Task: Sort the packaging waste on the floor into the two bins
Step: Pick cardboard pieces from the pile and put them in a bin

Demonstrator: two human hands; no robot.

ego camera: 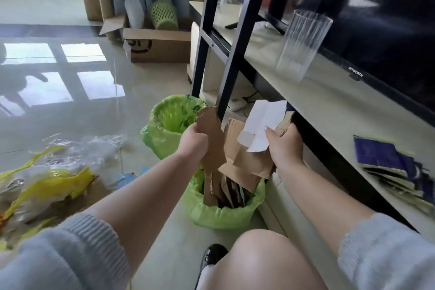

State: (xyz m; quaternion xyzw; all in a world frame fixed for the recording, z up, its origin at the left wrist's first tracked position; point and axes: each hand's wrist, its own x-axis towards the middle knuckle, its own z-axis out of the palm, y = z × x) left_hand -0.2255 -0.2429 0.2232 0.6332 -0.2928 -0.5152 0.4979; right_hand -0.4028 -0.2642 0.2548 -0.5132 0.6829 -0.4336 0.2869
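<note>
Nearest, the green-bagged bin (226, 214) beside the black shelf frame is crammed with upright brown cardboard offcuts, and over it the left hand (194, 141) closes its grip round a torn strip of brown corrugated cardboard (211, 141) while the right hand (283, 146) pinches a white folded card flap (261, 125) with further brown board (244, 160) behind it. These pieces look light and stiff (ragged at the torn edges), so they are likely best held at mid-length and fed in edgewise. Farther off, the second green-lined bin (171, 120) shows only its liner inside, and crinkly clear and yellow plastic wrapping (61, 172) lies on the floor to the left.
</note>
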